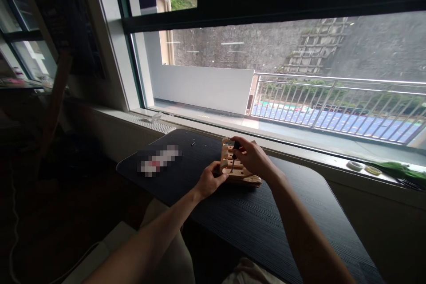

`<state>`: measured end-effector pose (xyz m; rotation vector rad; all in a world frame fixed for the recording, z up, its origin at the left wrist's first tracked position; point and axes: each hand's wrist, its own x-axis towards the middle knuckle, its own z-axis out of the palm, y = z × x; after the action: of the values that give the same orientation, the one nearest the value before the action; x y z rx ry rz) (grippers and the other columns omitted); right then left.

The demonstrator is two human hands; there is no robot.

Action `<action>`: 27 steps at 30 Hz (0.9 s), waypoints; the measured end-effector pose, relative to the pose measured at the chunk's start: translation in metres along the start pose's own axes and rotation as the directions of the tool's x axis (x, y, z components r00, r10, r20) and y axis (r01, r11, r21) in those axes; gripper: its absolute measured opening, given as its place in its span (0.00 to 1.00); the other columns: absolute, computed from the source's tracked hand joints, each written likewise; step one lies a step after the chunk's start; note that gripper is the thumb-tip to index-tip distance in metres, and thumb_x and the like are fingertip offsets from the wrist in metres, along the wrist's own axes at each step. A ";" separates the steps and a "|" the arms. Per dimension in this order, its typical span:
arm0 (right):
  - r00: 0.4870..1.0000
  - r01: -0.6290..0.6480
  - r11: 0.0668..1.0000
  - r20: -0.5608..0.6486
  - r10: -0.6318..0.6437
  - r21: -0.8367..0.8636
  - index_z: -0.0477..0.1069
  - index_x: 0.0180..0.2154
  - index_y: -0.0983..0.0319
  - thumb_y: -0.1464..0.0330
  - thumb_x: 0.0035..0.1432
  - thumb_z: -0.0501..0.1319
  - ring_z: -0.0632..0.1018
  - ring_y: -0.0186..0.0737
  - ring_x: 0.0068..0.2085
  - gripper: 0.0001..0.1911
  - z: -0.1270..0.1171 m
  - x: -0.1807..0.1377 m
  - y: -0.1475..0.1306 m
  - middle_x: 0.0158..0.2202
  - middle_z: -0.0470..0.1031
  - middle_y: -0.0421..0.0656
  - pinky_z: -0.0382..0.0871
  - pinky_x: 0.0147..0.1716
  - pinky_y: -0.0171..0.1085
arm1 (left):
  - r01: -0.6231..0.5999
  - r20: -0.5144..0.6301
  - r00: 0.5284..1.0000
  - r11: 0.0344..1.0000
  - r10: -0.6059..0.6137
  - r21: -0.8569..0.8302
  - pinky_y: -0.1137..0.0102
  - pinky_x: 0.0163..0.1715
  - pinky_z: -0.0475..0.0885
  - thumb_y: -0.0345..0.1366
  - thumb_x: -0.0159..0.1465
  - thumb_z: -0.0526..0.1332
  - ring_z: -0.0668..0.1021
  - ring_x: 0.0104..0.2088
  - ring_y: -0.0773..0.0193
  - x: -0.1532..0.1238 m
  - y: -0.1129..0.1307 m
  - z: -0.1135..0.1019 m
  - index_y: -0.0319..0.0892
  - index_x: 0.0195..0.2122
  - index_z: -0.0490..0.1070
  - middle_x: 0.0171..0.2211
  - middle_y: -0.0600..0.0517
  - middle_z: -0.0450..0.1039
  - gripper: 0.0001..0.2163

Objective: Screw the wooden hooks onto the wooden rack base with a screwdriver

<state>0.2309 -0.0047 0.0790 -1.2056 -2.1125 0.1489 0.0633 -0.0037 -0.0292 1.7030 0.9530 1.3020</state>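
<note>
One wooden block [238, 173] is seen near the far edge of the one dark table [266, 222]. Its 8 o'clock corner is gripped by the closed left hand [208, 182]. One screwdriver [234, 155] is pinched upright on it by the right hand [254, 157]. One small dark piece [193, 143] lies at 10 o'clock, and bare tabletop is left toward 5 o'clock.

Tape rolls [355, 165] on window sill [299, 150]

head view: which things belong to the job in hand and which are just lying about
In use: wooden block, steadied by left hand; screwdriver in right hand.
Lying about: tape rolls and green bundle on the sill.
</note>
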 end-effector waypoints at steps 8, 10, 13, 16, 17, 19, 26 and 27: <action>0.999 -0.048 0.999 0.005 0.048 0.022 0.66 0.50 0.53 0.69 0.57 0.56 0.77 0.38 0.33 0.18 0.003 0.005 0.001 0.34 0.77 0.40 0.67 0.29 0.33 | 0.008 0.110 0.994 1.000 -0.009 0.011 0.68 0.43 0.70 0.27 0.50 0.65 0.75 0.41 0.60 0.006 -0.003 -0.008 0.42 0.47 0.65 0.41 0.50 0.72 0.22; 0.998 -0.069 0.998 0.012 0.069 0.005 0.66 0.50 0.51 0.68 0.57 0.56 0.77 0.38 0.31 0.18 0.005 0.007 0.003 0.32 0.77 0.40 0.67 0.28 0.33 | -0.040 0.134 0.990 0.999 0.035 0.037 0.68 0.43 0.70 0.25 0.50 0.64 0.74 0.41 0.60 0.008 -0.005 -0.011 0.43 0.48 0.63 0.42 0.49 0.71 0.24; 0.997 -0.079 0.997 0.028 0.078 0.005 0.67 0.50 0.52 0.68 0.56 0.56 0.77 0.39 0.33 0.19 0.006 0.014 0.008 0.34 0.77 0.41 0.68 0.29 0.34 | -0.096 0.162 0.983 0.993 0.083 0.075 0.68 0.45 0.69 0.24 0.51 0.62 0.73 0.43 0.60 0.014 -0.007 -0.012 0.44 0.51 0.61 0.45 0.49 0.69 0.26; 0.997 -0.065 0.997 0.048 0.063 0.032 0.66 0.51 0.54 0.69 0.56 0.55 0.77 0.40 0.36 0.20 0.005 0.025 0.017 0.38 0.77 0.42 0.69 0.32 0.35 | -0.124 0.170 0.980 0.987 0.105 0.103 0.67 0.48 0.68 0.24 0.51 0.62 0.73 0.45 0.60 0.027 -0.010 -0.006 0.44 0.52 0.59 0.47 0.49 0.69 0.27; 0.997 -0.062 0.997 0.055 0.060 0.035 0.66 0.52 0.55 0.69 0.57 0.55 0.78 0.40 0.36 0.20 0.004 0.028 0.022 0.38 0.77 0.42 0.69 0.32 0.35 | -0.129 0.167 0.980 0.985 0.109 0.112 0.66 0.48 0.67 0.24 0.51 0.62 0.72 0.45 0.60 0.032 -0.011 -0.003 0.44 0.52 0.59 0.47 0.49 0.69 0.27; 0.997 -0.069 0.997 0.048 0.068 0.023 0.66 0.51 0.55 0.69 0.57 0.54 0.78 0.40 0.36 0.19 0.000 0.033 0.031 0.36 0.77 0.42 0.69 0.32 0.34 | -0.139 0.158 0.981 0.981 0.117 0.135 0.66 0.50 0.66 0.24 0.51 0.62 0.72 0.46 0.60 0.045 -0.013 0.002 0.43 0.52 0.60 0.48 0.48 0.68 0.26; 0.988 -0.151 0.985 0.010 0.151 0.081 0.65 0.50 0.53 0.68 0.58 0.55 0.76 0.35 0.30 0.18 -0.006 0.032 0.055 0.31 0.75 0.39 0.68 0.29 0.33 | -0.145 0.285 0.955 0.965 0.079 0.219 0.66 0.46 0.69 0.30 0.50 0.66 0.74 0.43 0.60 0.080 -0.012 -0.001 0.43 0.50 0.62 0.44 0.49 0.71 0.26; 0.989 -0.149 0.984 0.014 0.148 0.098 0.65 0.51 0.53 0.68 0.58 0.55 0.76 0.36 0.31 0.18 -0.005 0.031 0.056 0.32 0.75 0.39 0.69 0.29 0.33 | -0.156 0.300 0.950 0.964 0.087 0.216 0.66 0.47 0.68 0.30 0.50 0.66 0.74 0.43 0.60 0.082 -0.013 -0.003 0.43 0.50 0.62 0.45 0.49 0.71 0.26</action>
<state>0.2637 0.0505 0.0754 -1.3044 -1.9959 0.3220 0.0757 0.0759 -0.0076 2.0996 0.8667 1.0060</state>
